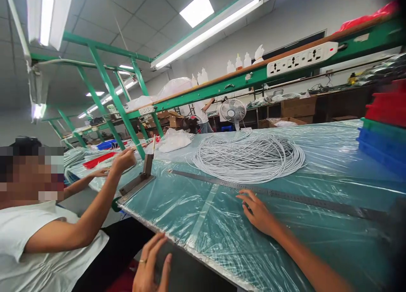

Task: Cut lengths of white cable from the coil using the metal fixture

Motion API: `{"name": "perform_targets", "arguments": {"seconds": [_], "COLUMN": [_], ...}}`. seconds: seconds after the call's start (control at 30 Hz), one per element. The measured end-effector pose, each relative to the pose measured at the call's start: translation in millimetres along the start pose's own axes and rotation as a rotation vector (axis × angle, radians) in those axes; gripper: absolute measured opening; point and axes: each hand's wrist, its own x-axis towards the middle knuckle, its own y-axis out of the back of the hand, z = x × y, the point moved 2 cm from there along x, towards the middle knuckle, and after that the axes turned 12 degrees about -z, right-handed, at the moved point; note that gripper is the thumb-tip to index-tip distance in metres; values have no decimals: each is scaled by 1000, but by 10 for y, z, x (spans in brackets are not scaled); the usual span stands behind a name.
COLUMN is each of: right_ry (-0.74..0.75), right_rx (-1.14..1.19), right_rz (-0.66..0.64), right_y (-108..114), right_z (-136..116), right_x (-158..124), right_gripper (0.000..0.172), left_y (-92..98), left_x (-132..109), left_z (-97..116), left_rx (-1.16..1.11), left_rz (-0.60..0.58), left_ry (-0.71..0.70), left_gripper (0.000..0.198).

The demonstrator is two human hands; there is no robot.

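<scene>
My right hand [255, 209] hovers at or rests on the plastic-covered green table [177, 203], its fingers apart and nothing in them. Its fingertips are close to the near edge of a long steel ruler [285, 194]. Beyond the ruler lies a wide loose coil of thin grey cable [247, 156]. At the bottom of the view, my left hand [151, 262] is by the table's front edge, fingers stretched upward with the thumb apart. A ring shows on one finger, and the hand holds nothing I can see.
To the left, a seated co-worker [47, 241] raises both hands near a metal bracket [139, 182] clamped at the table corner. Stacked red, green and blue bins [383, 127] stand at right. A green shelf beam [222, 89] with a power strip [301, 59] crosses above the table.
</scene>
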Motion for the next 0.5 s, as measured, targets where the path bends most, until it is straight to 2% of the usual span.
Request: {"name": "perform_targets", "arguments": {"seconds": [0.07,0.13,0.2,0.27,0.33,0.4,0.47,0.5], "right_ry": [11,23,24,16,12,14,9,5], "right_rx": [10,14,21,32,49,56,56,55], "right_rz": [4,13,24,30,35,42,50,53], "right_y": [-9,-12,-10,-8,-7,-6,-4,-2], "right_z": [7,21,43,67,84,86,74,64], "right_x": [-2,-2,0,2,6,15,33,45], "right_gripper": [39,38,38,38,38,37,37,37], "left_y": [279,458,502,437,330,242,195,180], "left_x": [360,754,1111,1362,1473,1461,1394,1364], "left_z": [200,355,427,417,364,321,337,378], "left_rx": [135,275,410,502,546,535,472,419], "left_rz": [85,114,46,-87,-247,-422,-542,-560], "left_ry": [-110,-243,-360,-482,-620,-753,-823,-826], "left_gripper": [37,44,49,47,31,16,20,21]}}
